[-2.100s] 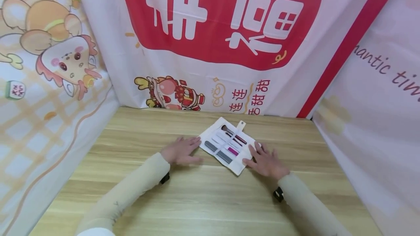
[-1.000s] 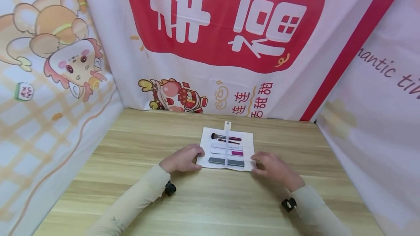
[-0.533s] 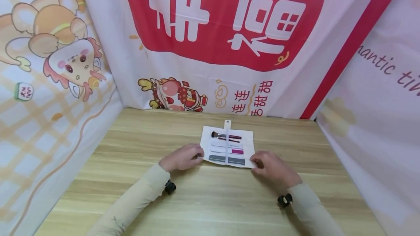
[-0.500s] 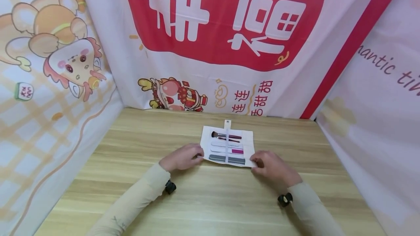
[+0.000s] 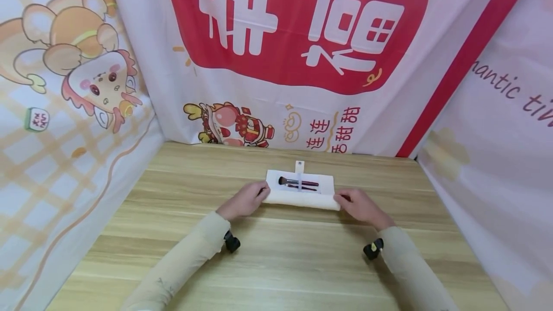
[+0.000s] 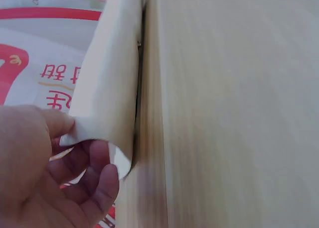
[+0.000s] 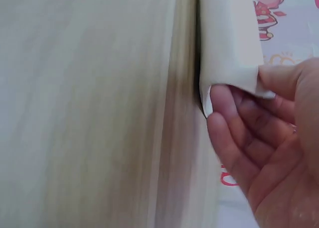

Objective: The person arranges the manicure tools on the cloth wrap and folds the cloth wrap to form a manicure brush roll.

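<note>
A white fabric roll-up pouch (image 5: 302,199) is on the table, its near part folded up and over toward the back. Two dark red-handled brushes (image 5: 298,183) still show under its elastic strap, and the snap tab (image 5: 300,166) points to the back. The folded flap covers the nail files. My left hand (image 5: 245,199) pinches the flap's left end; in the left wrist view, thumb and fingers (image 6: 102,188) hold the curled cloth (image 6: 107,83). At the other end my right hand (image 5: 360,205) pinches the right corner, with the thumb on top in the right wrist view.
The wood-grain table (image 5: 285,258) stretches toward the front. A printed curtain (image 5: 242,80) hangs right behind the pouch, and patterned cloths close off the left (image 5: 78,133) and right (image 5: 497,148) sides. Each wrist carries a small black camera.
The pouch was turned straight, and both hands went from resting at its sides to pinching its near corners. They then folded the near edge up and away, over the nail files.
</note>
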`<state>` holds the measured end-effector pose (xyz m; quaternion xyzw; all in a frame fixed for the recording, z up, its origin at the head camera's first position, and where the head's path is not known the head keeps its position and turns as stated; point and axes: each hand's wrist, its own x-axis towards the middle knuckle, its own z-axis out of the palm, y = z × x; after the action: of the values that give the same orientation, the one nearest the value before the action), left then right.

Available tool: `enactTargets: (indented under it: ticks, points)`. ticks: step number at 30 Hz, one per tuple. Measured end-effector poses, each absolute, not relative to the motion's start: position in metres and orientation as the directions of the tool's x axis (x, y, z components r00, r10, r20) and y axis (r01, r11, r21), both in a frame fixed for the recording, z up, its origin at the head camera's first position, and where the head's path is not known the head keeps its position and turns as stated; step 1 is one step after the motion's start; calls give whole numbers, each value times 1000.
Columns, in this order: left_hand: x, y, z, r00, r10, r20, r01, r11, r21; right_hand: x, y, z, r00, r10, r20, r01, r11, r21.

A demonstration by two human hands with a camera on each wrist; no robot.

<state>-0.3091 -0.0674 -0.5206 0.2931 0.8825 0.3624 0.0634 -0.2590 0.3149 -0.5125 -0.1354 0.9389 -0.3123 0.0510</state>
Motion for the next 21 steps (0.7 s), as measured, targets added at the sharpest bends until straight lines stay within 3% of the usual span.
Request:
enactTargets:
  ticks: [5, 8, 11, 17, 21]
  points:
    - [-320, -60, -520, -879, 460, 124, 410, 597, 689, -270, 309, -513, -979, -182, -91, -87, 779, -620]
    - [-322, -57, -517, -880, 441, 175, 439, 617, 653, -274, 307, -514, -981, -112, -160, 14, 776, -630]
    - [-320, -53, -512, -822, 521, 232, 551, 621, 557, -276, 305, -512, -979, -79, -186, 60, 768, -638]
    - [-314, -43, -513, -608, 767, 206, 782, 533, 323, -278, 300, -506, -977, -4, -214, 130, 782, -609]
    - [-313, -41, -518, -574, 797, 187, 810, 520, 271, -279, 296, -501, -983, -16, -182, 89, 828, -554]
